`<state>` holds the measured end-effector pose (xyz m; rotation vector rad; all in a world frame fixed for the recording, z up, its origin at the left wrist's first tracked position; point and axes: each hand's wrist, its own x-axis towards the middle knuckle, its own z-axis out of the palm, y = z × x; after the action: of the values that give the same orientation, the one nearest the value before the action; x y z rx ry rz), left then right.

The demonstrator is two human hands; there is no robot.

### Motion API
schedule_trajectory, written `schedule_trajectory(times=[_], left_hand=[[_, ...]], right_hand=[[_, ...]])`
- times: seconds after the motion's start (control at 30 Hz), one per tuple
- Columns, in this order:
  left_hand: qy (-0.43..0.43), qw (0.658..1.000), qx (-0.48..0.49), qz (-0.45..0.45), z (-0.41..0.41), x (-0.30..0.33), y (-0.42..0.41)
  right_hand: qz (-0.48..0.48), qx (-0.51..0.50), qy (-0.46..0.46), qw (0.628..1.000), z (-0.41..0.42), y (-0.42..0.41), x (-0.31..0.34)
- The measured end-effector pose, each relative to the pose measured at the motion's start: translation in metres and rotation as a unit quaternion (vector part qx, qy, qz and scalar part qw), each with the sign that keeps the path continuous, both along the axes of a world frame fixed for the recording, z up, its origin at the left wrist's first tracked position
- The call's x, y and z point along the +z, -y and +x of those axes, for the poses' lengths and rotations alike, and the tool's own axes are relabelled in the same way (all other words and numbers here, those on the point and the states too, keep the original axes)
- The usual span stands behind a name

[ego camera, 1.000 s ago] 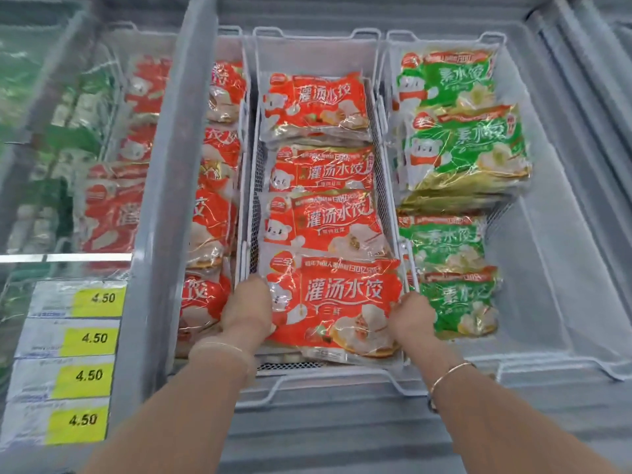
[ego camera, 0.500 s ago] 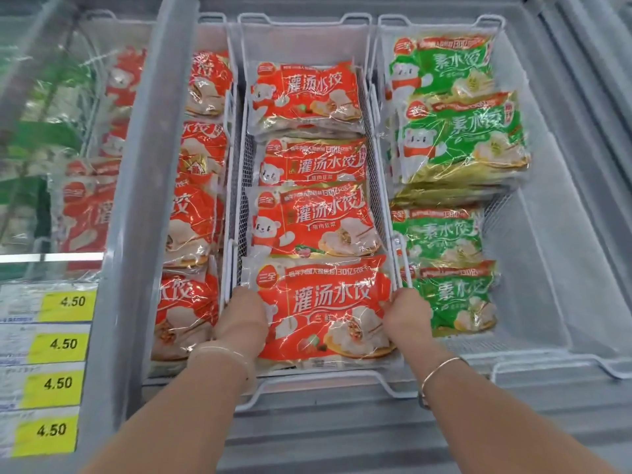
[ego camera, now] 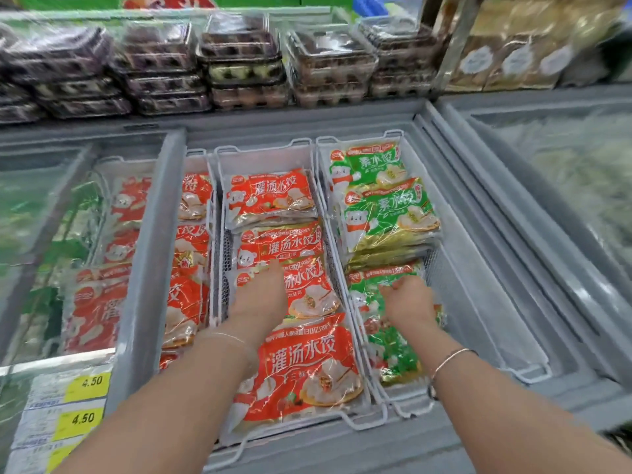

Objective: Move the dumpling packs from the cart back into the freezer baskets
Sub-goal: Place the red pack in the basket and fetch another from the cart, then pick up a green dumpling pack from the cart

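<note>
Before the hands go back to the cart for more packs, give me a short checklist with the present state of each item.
1. Front red pack lies flat inside the middle basket: ok.
2. Left hand free of any pack: ok, it rests flat on the red packs.
3. Right hand free: cannot tell, its fingers curl at a green pack.
4. Green stack inside the right basket: not ok, it overhangs the right rim.
5. Cart within reach: cannot tell, it is out of view.
</note>
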<state>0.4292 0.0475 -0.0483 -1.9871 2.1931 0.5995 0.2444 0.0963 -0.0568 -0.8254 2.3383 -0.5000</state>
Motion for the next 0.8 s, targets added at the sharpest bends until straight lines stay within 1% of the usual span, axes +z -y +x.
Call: schedule_trajectory(times=[0.07, 0.17, 0.23, 0.3, 0.4, 0.53, 0.7, 0.8], left_hand=[[-0.052, 0.998, -0.018, -0.032, -0.032, 0.023, 0.000], [-0.172, 0.984, -0.042, -0.026, -0.084, 0.054, -0.008], [-0.222, 0.972, -0.070, -0.030, -0.120, 0.069, -0.021], [-0.245, 0.966, -0.081, -0.033, -0.157, 0.080, -0.036], [-0.253, 0.959, -0.118, -0.043, -0.215, 0.091, -0.060], [-0.293, 0.938, -0.178, -0.046, -0.331, 0.102, -0.114], [-0.366, 0.900, -0.234, -0.019, -0.473, 0.106, -0.193], [-0.352, 0.896, -0.271, -0.001, -0.544, 0.106, -0.234]], right_hand=[[-0.046, -0.009, -0.009, 0.999, -0.014, -0.001, 0.027], [-0.119, -0.026, -0.018, 0.992, -0.047, -0.016, 0.058], [-0.152, -0.066, -0.025, 0.986, -0.078, -0.032, 0.072], [-0.174, -0.114, -0.018, 0.978, -0.113, -0.053, 0.083], [-0.195, -0.158, -0.022, 0.968, -0.168, -0.092, 0.099], [-0.215, -0.232, -0.053, 0.947, -0.274, -0.175, 0.110], [-0.206, -0.329, -0.070, 0.919, -0.396, -0.278, 0.106], [-0.174, -0.376, -0.073, 0.907, -0.452, -0.331, 0.096]])
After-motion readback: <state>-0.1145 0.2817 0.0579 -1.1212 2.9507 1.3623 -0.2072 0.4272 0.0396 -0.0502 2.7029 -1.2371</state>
